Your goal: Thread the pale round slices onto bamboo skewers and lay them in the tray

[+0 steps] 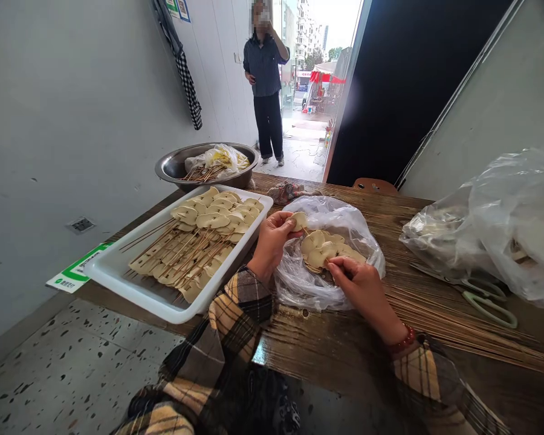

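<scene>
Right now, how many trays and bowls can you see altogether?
2: the white tray, just left of the person's left hand, and the metal bowl beyond it. Others could be hidden behind the clear plastic at right.

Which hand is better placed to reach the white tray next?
Left, probably: the left hand, pinching a pale slice, is nearer the white tray; the right hand is farther off, at the plastic bag.

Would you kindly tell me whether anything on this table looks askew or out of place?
The green-and-white card beside the white tray looks askew: it appears to jut past the edge of the table. I see no spill.
</scene>
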`<move>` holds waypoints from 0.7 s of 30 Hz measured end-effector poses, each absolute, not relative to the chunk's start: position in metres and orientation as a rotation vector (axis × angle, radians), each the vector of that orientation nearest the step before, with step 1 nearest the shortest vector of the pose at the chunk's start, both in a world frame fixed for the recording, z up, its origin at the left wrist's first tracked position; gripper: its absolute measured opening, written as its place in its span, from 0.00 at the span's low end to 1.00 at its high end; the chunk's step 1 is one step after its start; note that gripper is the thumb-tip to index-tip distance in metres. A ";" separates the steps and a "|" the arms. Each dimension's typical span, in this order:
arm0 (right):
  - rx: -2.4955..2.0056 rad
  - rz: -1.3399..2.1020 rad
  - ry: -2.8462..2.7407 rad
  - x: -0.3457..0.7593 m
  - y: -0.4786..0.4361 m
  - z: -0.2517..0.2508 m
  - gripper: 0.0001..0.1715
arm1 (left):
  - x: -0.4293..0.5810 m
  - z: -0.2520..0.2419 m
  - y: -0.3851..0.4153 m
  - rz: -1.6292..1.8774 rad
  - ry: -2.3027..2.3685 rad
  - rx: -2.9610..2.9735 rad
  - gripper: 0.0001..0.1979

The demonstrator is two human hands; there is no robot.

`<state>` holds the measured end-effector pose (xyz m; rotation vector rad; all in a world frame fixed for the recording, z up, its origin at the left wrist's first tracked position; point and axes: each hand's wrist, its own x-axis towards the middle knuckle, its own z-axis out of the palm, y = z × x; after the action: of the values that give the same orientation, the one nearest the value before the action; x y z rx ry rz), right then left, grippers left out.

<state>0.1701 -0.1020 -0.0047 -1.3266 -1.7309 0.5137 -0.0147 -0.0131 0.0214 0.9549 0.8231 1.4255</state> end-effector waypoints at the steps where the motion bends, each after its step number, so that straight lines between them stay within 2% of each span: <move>1: -1.319 0.504 -1.732 0.170 -0.102 -0.005 0.15 | -0.015 0.022 -0.013 1.408 0.805 0.922 0.14; 13: -1.286 0.422 -1.750 0.170 -0.103 -0.009 0.13 | -0.014 0.023 -0.016 1.284 0.697 0.751 0.10; 21: -1.327 0.469 -1.710 0.171 -0.102 -0.009 0.14 | -0.012 0.017 -0.016 1.319 0.741 0.866 0.15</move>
<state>0.1705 -0.1023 -0.0088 -1.3273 -1.7099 0.4690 -0.0115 -0.0160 0.0175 0.8662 0.7411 1.3187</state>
